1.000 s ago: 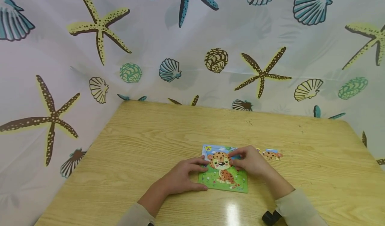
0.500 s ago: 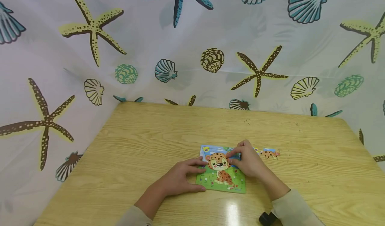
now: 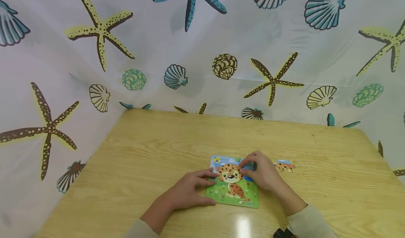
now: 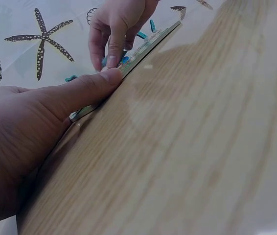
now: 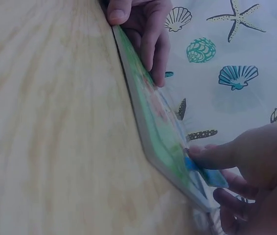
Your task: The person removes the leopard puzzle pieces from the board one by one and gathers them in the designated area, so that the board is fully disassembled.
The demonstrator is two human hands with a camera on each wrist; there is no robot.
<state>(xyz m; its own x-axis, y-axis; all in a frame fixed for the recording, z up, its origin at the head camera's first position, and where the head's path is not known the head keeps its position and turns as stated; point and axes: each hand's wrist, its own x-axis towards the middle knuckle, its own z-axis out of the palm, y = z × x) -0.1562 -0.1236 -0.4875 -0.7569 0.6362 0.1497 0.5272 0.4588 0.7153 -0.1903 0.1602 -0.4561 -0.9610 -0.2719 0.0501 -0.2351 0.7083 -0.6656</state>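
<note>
A jigsaw puzzle board (image 3: pixel 232 201) with a cartoon leopard cub on grass lies on the table. My left hand (image 3: pixel 193 188) rests against its left side, thumb along the near left corner and fingertips over the left edge. My right hand (image 3: pixel 262 169) pinches a blue-and-green puzzle piece (image 5: pixel 212 176) between thumb and fingers at the board's upper right. In the right wrist view that piece is tilted, close over the board's surface. The right hand hides part of the board's upper right area in the head view.
Loose leopard-patterned puzzle pieces (image 3: pixel 284 166) lie on the wooden table (image 3: pixel 152 143) just right of the board. A white cloth (image 3: pixel 202 55) printed with starfish and shells hangs behind and along the left side. A black object (image 3: pixel 283 233) sits by the right sleeve.
Both hands stay at the board, with the right hand shifting only slightly at its upper right. The whole head view has shifted a little.
</note>
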